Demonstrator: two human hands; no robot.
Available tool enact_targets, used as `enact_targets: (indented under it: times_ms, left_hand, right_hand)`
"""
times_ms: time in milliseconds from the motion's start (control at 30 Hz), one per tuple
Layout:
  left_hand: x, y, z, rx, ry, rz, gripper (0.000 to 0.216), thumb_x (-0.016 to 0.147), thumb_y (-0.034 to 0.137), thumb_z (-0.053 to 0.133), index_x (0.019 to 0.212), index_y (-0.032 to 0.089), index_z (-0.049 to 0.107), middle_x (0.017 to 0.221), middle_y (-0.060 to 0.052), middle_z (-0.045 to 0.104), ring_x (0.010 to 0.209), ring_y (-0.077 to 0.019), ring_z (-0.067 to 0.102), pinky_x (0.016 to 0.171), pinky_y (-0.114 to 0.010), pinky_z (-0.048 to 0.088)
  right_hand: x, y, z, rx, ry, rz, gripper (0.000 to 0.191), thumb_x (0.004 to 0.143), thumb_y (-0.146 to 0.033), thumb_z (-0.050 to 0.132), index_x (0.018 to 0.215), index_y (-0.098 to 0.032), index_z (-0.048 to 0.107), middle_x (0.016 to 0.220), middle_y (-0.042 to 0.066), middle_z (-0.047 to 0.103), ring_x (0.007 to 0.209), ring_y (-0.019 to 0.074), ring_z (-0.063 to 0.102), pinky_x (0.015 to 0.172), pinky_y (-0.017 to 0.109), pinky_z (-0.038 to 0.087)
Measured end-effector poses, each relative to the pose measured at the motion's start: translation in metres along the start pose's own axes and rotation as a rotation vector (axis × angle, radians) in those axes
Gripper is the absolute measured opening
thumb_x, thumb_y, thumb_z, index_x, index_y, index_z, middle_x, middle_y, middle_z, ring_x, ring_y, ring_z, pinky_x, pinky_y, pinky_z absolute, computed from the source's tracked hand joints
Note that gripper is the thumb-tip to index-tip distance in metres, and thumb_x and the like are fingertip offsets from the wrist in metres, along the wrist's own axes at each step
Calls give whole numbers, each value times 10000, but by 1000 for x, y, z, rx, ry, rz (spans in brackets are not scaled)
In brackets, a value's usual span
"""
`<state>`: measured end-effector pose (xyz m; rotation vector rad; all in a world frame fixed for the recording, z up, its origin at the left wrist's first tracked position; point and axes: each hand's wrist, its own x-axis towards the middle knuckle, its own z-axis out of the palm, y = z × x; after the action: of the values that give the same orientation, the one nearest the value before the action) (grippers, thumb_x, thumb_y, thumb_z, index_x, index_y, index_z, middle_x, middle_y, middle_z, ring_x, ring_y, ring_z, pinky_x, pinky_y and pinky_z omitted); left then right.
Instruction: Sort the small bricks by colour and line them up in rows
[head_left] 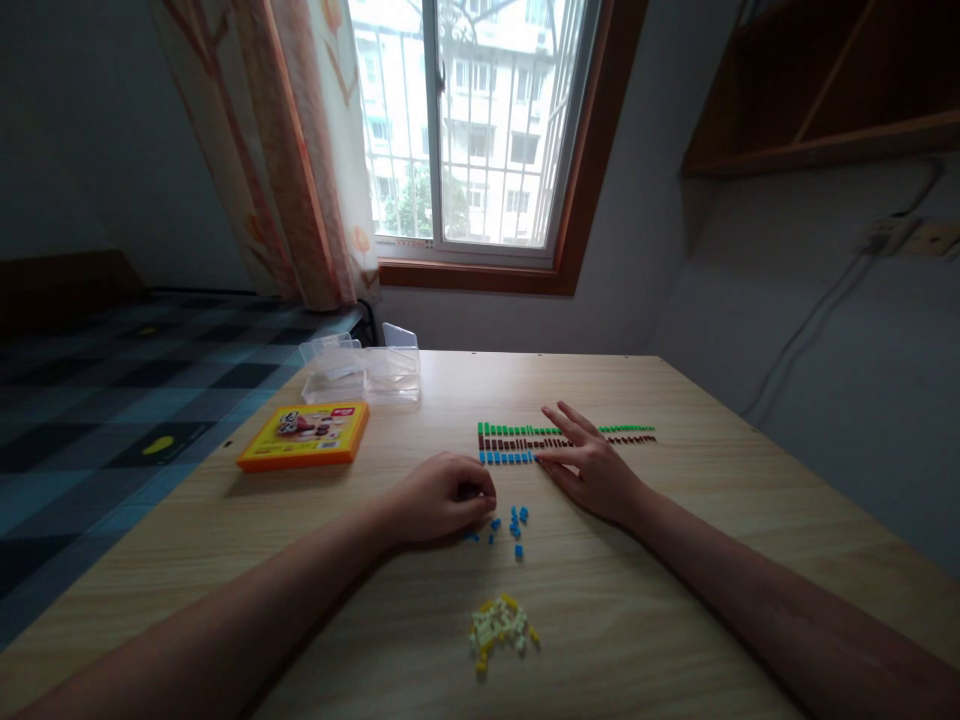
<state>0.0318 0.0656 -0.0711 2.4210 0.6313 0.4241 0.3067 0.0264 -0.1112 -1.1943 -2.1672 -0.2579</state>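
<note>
My left hand (441, 497) rests on the table with its fingers curled and the thumb against the index finger. What it holds, if anything, is hidden. Beside its fingertips lie several loose blue toy bricks (518, 551). My right hand (596, 468) reaches to the right end of a row of blue bricks (504, 458). Its thumb and index finger close around a small blue brick (536, 457) there, while the other fingers stretch out over the rows behind. Those are a dark brown row (499, 443) and a green row (499, 429), both partly covered by this hand.
A pile of pale and yellow bricks (499, 625) lies at the table's near side. On the left are a yellow-orange box (307, 436) and clear plastic containers (364, 375). The wooden table (360, 625) stands between a bed (112, 370) and the right wall.
</note>
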Motion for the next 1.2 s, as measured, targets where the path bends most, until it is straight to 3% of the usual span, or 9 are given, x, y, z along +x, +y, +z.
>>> enact_targets:
  times_ms: [233, 1200]
  left_hand:
    - [0, 0, 0, 6, 6, 5, 174, 839, 256, 603, 774, 151, 725, 717, -25, 671, 649, -126, 548, 629, -227, 406]
    - [0, 1, -1, 14, 3, 4, 161, 836, 239, 605, 769, 153, 723, 722, -25, 673, 665, -130, 563, 639, -224, 409]
  right_hand:
    - [-1, 0, -2, 8, 43, 30, 217, 857, -152, 638, 963, -244, 804, 1540, 76, 447, 1463, 346, 334, 1120, 588, 394]
    - [-2, 0, -1, -19, 39, 58, 195, 867, -188, 647, 940, -258, 813, 1580, 55, 381, 1478, 361, 295, 1117, 618, 370]
